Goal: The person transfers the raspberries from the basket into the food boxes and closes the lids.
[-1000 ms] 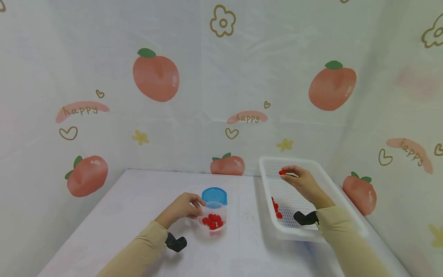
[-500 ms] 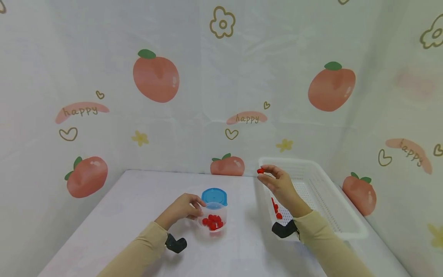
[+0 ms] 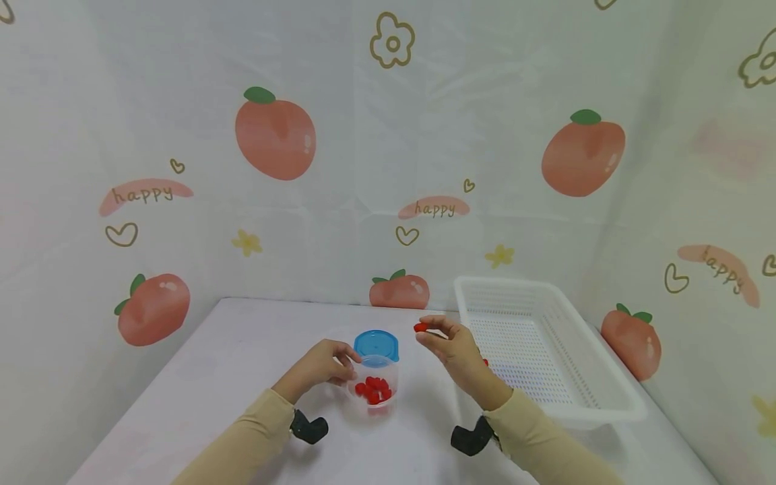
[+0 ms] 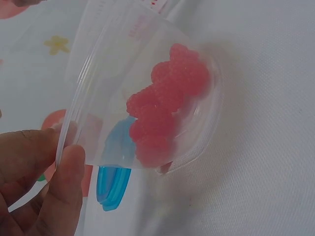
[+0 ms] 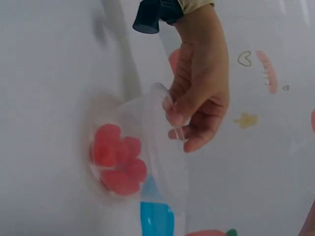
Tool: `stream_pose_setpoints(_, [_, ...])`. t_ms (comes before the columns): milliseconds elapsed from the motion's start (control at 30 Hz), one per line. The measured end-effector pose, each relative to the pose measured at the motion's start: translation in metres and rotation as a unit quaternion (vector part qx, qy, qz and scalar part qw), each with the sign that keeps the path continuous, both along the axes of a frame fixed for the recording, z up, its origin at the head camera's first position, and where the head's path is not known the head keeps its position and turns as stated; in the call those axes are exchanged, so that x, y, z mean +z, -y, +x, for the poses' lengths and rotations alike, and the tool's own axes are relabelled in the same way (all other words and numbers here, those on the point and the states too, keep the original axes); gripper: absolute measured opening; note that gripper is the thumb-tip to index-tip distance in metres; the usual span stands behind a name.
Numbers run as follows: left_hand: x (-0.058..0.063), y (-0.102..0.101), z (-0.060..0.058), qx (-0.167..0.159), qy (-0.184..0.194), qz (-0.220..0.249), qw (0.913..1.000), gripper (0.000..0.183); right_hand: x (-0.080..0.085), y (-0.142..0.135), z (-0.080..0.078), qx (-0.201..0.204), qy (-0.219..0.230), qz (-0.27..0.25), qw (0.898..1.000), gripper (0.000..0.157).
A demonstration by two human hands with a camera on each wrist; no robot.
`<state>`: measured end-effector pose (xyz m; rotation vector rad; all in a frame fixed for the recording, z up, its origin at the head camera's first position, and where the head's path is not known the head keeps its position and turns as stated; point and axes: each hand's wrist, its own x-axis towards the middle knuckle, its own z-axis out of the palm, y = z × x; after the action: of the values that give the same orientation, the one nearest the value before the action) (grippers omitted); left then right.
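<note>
My left hand (image 3: 321, 367) pinches the rim of a clear plastic tub (image 4: 113, 88) between thumb and fingers. Inside the tub lie several red raspberries (image 4: 162, 113), bunched at its bottom. My right hand (image 3: 461, 357) holds one more red raspberry (image 3: 420, 327) between thumb and fingertips, above the table and to the right of the tub. Just behind the tub lies a blue lid (image 3: 376, 345). In the right wrist view, the left hand (image 5: 199, 98) shows on the tub's rim, while the right hand's hold is out of sight.
A white perforated basket (image 3: 591, 404) stands on the right side of the white table (image 3: 254, 330). A bit of red (image 3: 486, 362) shows at its left wall, partly behind my right hand. A printed curtain hangs at the back.
My right hand has carried the raspberry left out of the basket, over its wall and lower toward the tub. The left hand has kept its hold on the rim.
</note>
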<state>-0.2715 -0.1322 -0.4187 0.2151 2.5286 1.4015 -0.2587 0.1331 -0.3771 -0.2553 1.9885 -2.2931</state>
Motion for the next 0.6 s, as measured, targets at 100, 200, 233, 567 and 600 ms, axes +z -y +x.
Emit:
stream_pose_setpoints(100, [0.000, 0.000, 0.001, 0.000, 0.000, 0.002, 1.0000, 0.023, -0.008, 0.009, 0.005, 0.005, 0.008, 0.020, 1.000, 0.030])
stream_pose_setpoints(200, [0.000, 0.001, 0.001, -0.001, 0.000, 0.004, 1.0000, 0.023, -0.017, 0.016, 0.009, 0.020, 0.009, 0.037, 0.999, 0.031])
stream_pose_setpoints(233, [0.000, 0.001, 0.001, -0.001, 0.000, 0.004, 1.0000, 0.023, -0.019, 0.018, 0.010, 0.025, 0.010, 0.041, 0.999, 0.031])
stream_pose_setpoints(567, [-0.001, -0.001, -0.001, 0.003, 0.003, -0.004, 1.0000, 0.024, -0.041, 0.029, 0.013, 0.051, 0.020, 0.078, 0.995, 0.034])
stream_pose_setpoints(600, [-0.001, -0.001, -0.001, 0.003, 0.003, -0.004, 1.0000, 0.024, -0.042, 0.030, 0.013, 0.051, 0.020, 0.085, 0.995, 0.034])
